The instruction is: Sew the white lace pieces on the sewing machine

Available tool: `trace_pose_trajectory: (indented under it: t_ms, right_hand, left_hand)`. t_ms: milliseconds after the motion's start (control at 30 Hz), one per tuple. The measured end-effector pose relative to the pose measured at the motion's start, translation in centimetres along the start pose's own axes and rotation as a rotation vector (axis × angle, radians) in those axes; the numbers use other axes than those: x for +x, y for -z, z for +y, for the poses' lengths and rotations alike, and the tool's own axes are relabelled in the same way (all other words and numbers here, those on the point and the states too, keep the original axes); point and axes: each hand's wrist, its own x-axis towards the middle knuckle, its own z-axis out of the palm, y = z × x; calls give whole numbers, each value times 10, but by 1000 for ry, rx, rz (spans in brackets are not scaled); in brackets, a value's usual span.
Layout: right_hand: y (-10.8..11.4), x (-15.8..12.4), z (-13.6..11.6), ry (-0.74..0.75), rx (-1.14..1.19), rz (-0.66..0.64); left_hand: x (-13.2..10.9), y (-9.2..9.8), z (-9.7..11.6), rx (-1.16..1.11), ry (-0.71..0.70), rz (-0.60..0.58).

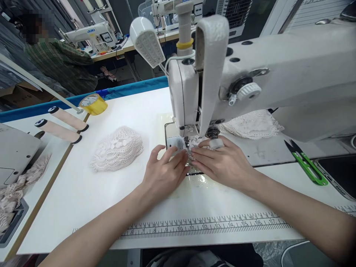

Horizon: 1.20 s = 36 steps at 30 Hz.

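Observation:
A small piece of white lace (195,142) lies under the presser foot (187,142) of a white sewing machine (183,92). My left hand (165,168) is bent at the left front of the needle, its fingertips drawn together at the lace edge. From the right, my right hand (226,163) holds the lace down against the machine bed, fingers long and close together. Much of the lace is hidden by my fingers. A stack of lace pieces (118,150) rests on the table left of my hands. Another lace pile (251,124) lies behind my right hand, under the machine arm.
Green thread snips (308,167) and a dark phone-like device (339,172) are at the right. Two thread cones (59,129) and yellow tape (94,104) stand at the left. A printed ruler (205,226) runs along the front edge. A person (58,63) sits at another machine behind.

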Motion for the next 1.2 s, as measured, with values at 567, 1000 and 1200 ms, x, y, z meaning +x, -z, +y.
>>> trace_pose_trajectory:
  t_ms: [567,1000,1200]
  right_hand:
    - [-6,-1,4,16,-109,-10]
    - [-9,0,8,9,-149,4]
    - [-11,0,9,9,-149,-12]
  left_hand:
    - [2,-7,-6,-56,52,0]
    - [3,-13,-10,-40,65,12]
    - [4,-15,-10,-40,68,24]
